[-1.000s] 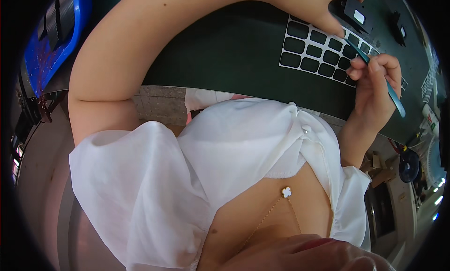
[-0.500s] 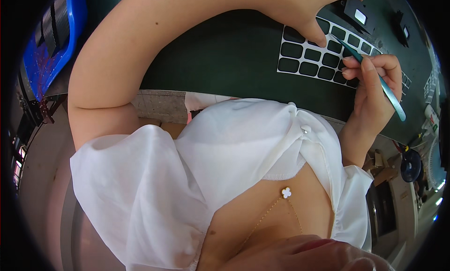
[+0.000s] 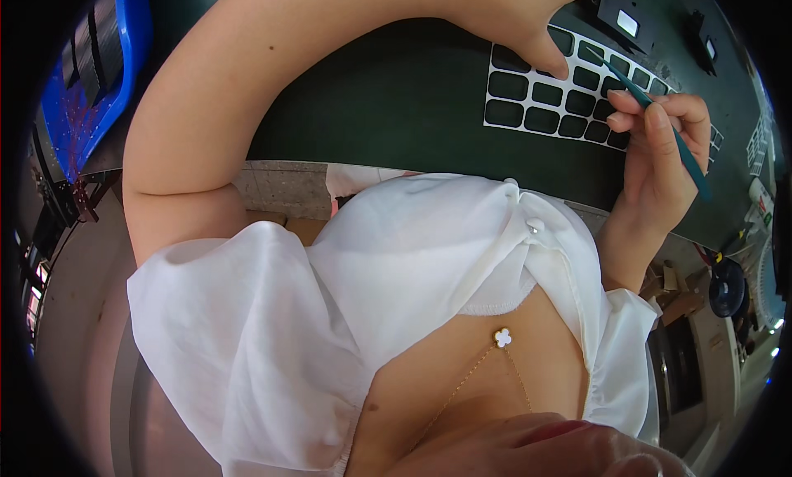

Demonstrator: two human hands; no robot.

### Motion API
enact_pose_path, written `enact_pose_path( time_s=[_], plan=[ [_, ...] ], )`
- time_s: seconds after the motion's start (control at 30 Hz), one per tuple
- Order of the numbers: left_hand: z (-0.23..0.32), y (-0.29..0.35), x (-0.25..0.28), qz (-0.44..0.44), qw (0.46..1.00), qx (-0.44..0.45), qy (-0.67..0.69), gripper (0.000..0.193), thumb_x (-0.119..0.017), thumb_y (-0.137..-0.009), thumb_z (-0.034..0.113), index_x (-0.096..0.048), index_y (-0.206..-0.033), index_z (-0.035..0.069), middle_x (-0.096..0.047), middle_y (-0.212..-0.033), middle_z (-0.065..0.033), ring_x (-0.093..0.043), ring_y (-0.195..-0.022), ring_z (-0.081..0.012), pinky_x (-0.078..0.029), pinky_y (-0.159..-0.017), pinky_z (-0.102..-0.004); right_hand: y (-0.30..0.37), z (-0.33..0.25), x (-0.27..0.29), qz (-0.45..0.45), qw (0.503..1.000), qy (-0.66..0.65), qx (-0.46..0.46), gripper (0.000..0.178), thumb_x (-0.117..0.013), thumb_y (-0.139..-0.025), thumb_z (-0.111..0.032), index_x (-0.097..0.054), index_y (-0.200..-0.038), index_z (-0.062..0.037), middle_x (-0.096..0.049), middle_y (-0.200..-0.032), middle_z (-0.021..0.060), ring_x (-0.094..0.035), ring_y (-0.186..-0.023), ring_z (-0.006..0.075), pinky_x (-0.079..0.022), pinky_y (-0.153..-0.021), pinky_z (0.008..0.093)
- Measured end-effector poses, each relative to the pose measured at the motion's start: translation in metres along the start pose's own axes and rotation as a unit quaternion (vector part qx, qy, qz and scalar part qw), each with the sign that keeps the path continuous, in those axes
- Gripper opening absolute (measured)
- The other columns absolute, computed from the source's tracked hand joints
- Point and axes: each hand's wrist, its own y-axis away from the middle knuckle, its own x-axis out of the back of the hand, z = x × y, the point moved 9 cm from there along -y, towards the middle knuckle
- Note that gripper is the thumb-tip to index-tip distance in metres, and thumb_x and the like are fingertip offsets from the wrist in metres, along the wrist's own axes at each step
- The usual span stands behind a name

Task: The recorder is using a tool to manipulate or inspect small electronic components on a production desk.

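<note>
A white grid sheet (image 3: 525,114) with rounded dark windows lies on the dark green table mat. My left hand (image 3: 520,19) reaches over the sheet's far left part, thumb stretched out at it and spread away from the fingers; part of this hand is cut off by the top edge. In my right hand (image 3: 660,143) is a pair of teal tweezers (image 3: 638,93), pinched between thumb and fingers. Their tip points at one of the sheet's windows, right of my left thumb. Whether anything sits at the tip is too small to tell. Just beyond stands a black part (image 3: 617,20) with a bright window.
A second black part (image 3: 705,48) with a bright window lies farther right. At the far left is a blue bin (image 3: 125,65) holding dark strips. Another grid sheet (image 3: 754,151) lies near the right edge. Boxes (image 3: 672,289) stand below the table's right side.
The tweezers' tip has shifted slightly right and up, and the right hand has turned a little. The sheet, left hand and black parts appear slightly farther left in view.
</note>
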Motion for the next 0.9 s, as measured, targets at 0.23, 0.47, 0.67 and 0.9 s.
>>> enact_pose_path(
  time_s=[0.23,0.47,0.67,0.9],
  plan=[
    [0.0,0.002,0.001,0.008,1.0,0.003,0.015,0.058,-0.068,-0.054,0.02,-0.045,-0.102,-0.002,-0.04,-0.114,-0.018,-0.029,-0.113,-0.03,-0.015,-0.097,-0.0431,0.002,0.004,-0.001,0.005,0.998,0.055,-0.027,0.008,-0.05,-0.072,0.002,-0.046,-0.078,-0.0006,-0.057,-0.061,0.0126,-0.059,-0.055,0.0186,-0.046,-0.054,0.0213],
    [-0.004,0.002,0.0,-0.004,1.0,-0.002,0.025,0.058,-0.068,-0.054,0.02,-0.044,-0.102,-0.002,-0.04,-0.114,-0.0179,-0.029,-0.113,-0.03,-0.015,-0.097,-0.0431,0.002,0.004,-0.004,0.013,0.997,0.072,-0.037,0.009,-0.05,-0.071,0.003,-0.046,-0.078,-0.0003,-0.057,-0.061,0.0123,-0.059,-0.056,0.0185,-0.046,-0.054,0.0209],
    [0.004,0.005,0.005,0.003,1.0,-0.007,-0.021,0.058,-0.068,-0.053,0.02,-0.044,-0.102,-0.002,-0.04,-0.114,-0.0179,-0.029,-0.113,-0.0302,-0.014,-0.097,-0.0429,0.002,0.007,-0.009,-0.017,0.998,0.041,-0.039,0.008,-0.046,-0.075,0.0,-0.044,-0.082,0.0003,-0.057,-0.07,0.016,-0.057,-0.06,0.0199,-0.044,-0.064,0.0246],
    [0.001,0.003,0.01,0.004,0.999,0.034,-0.031,0.053,-0.067,-0.055,0.019,-0.045,-0.099,-0.001,-0.041,-0.112,-0.0173,-0.031,-0.111,-0.0302,-0.016,-0.096,-0.044,-0.003,-0.01,-0.009,-0.068,0.992,-0.068,0.079,0.009,-0.045,-0.077,-0.003,-0.044,-0.086,-0.0007,-0.058,-0.075,0.0183,-0.058,-0.063,0.0213,-0.045,-0.067,0.0262]
  ],
)
